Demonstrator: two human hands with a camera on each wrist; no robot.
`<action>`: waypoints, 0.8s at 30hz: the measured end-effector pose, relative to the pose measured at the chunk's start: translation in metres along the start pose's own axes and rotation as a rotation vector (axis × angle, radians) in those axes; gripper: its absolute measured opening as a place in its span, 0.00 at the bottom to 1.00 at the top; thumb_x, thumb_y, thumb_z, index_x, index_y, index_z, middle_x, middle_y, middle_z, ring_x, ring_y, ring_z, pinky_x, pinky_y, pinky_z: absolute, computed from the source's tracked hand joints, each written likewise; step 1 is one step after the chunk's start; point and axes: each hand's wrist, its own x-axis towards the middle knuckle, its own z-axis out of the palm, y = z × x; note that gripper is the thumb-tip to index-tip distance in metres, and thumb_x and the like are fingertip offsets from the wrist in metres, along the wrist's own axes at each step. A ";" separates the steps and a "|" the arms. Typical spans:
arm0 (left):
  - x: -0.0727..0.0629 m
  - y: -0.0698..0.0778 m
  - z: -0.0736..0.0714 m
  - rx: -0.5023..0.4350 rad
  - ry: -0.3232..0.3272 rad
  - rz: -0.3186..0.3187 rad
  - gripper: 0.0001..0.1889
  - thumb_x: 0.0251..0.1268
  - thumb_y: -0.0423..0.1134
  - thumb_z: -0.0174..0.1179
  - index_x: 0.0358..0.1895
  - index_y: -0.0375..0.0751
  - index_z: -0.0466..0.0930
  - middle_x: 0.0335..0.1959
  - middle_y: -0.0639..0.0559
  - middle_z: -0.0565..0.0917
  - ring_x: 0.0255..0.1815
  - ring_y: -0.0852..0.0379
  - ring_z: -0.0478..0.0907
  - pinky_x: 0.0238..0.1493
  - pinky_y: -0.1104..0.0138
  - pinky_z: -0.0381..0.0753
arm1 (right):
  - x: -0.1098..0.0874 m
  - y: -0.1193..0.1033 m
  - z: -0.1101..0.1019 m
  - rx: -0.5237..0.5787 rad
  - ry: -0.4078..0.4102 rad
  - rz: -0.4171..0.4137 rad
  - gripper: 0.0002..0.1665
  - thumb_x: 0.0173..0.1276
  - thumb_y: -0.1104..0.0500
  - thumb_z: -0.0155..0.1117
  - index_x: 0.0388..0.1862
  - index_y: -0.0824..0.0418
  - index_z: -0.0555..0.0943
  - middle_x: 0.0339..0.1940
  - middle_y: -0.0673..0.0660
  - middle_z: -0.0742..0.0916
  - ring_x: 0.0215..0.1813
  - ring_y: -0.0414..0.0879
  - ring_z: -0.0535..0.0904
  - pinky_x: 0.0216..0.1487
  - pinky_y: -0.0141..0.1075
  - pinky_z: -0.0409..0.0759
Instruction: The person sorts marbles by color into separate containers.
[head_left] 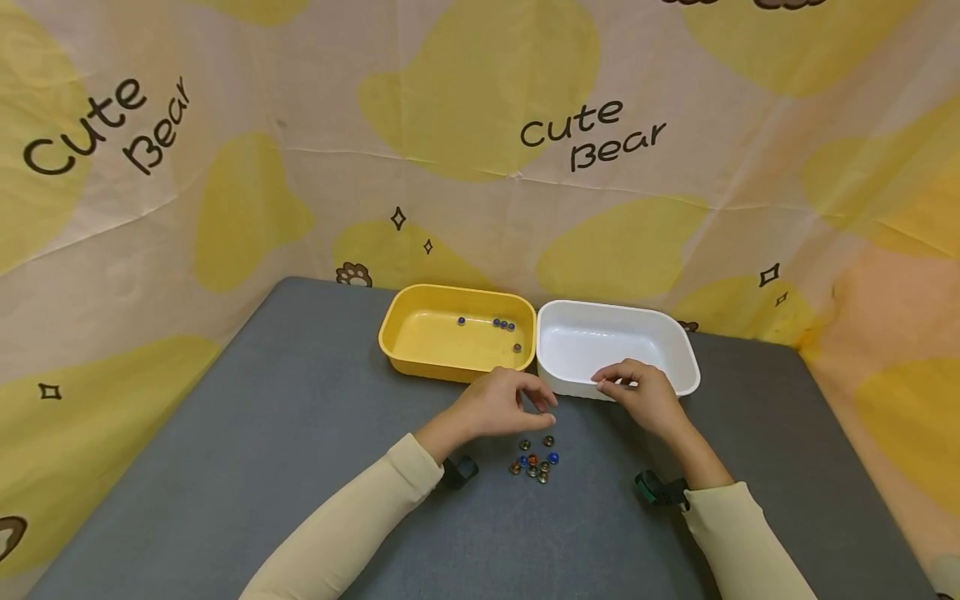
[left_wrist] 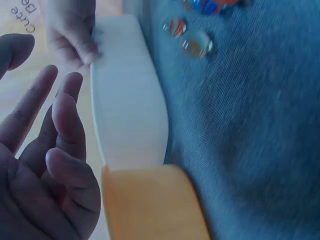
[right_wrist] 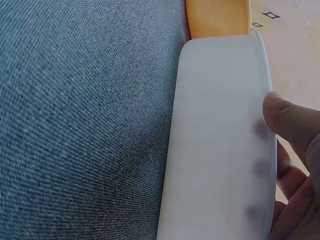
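Observation:
In the head view, my left hand (head_left: 501, 405) hovers just in front of the yellow tub (head_left: 427, 366), fingers loosely bent and apart. The left wrist view shows no object between its fingers. My right hand (head_left: 651, 402) is at the near rim of the white tub (head_left: 585, 340). In the right wrist view its thumb (right_wrist: 292, 117) lies over the rim, and the other fingertips show as shadows through the wall, so it pinches the rim. Several glass marbles, among them a blue marble (head_left: 553, 458), lie loose on the table below the left hand.
Several small blue marbles (head_left: 503, 325) lie inside the yellow tub. Both tubs stand side by side near the back of the grey table (head_left: 300, 400). A patterned cloth (head_left: 465, 108) hangs behind them. Dark wrist cameras (head_left: 660, 490) sit on both wrists.

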 end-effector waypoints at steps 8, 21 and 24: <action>0.000 0.003 0.016 0.034 -0.087 -0.032 0.10 0.56 0.48 0.68 0.40 0.53 0.87 0.30 0.68 0.84 0.25 0.72 0.77 0.29 0.75 0.76 | -0.001 -0.001 0.000 0.000 0.005 -0.007 0.05 0.62 0.62 0.68 0.37 0.55 0.88 0.35 0.52 0.88 0.35 0.35 0.76 0.39 0.29 0.75; 0.003 0.000 0.033 0.168 -0.188 -0.065 0.05 0.53 0.47 0.70 0.35 0.59 0.87 0.25 0.72 0.81 0.23 0.75 0.76 0.29 0.76 0.73 | -0.001 0.000 0.000 -0.001 0.015 -0.014 0.06 0.61 0.62 0.69 0.36 0.54 0.88 0.34 0.50 0.88 0.34 0.34 0.75 0.38 0.28 0.74; 0.004 -0.001 0.036 0.213 -0.188 -0.068 0.05 0.52 0.47 0.70 0.33 0.62 0.87 0.24 0.73 0.80 0.25 0.75 0.74 0.29 0.76 0.72 | -0.001 0.000 0.000 0.001 0.017 -0.016 0.06 0.61 0.62 0.69 0.36 0.54 0.88 0.33 0.50 0.88 0.34 0.34 0.75 0.38 0.28 0.74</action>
